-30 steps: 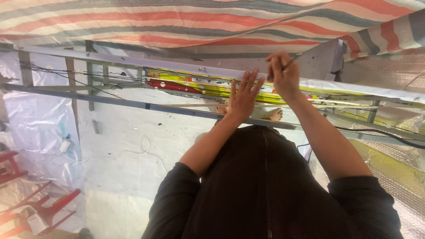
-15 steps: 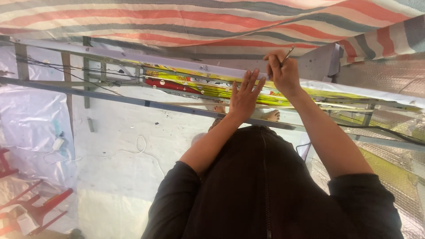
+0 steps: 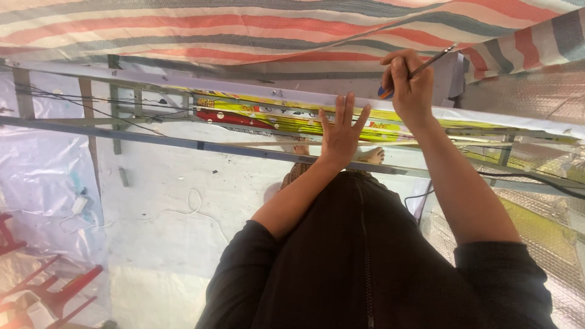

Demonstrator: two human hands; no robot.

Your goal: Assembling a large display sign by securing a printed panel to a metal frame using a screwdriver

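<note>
Item: right hand (image 3: 409, 85), clenched around a screwdriver (image 3: 426, 64) with a blue-and-orange handle, the thin shaft angled up toward the striped tarpaulin (image 3: 244, 27). Compared with half a second earlier, the fist is set slightly higher and the tool is more plainly exposed above the pale frame rail (image 3: 244, 88). Item: left hand (image 3: 341, 131), open, fingers spread, nothing held, pressed flat against the yellow-and-red printed banner (image 3: 256, 113); its placement is unchanged. Judged: the banner is being steadied while the tool is worked at the rail. Noted below: red plastic chairs (image 3: 36, 298), white cable (image 3: 183, 210).
</note>
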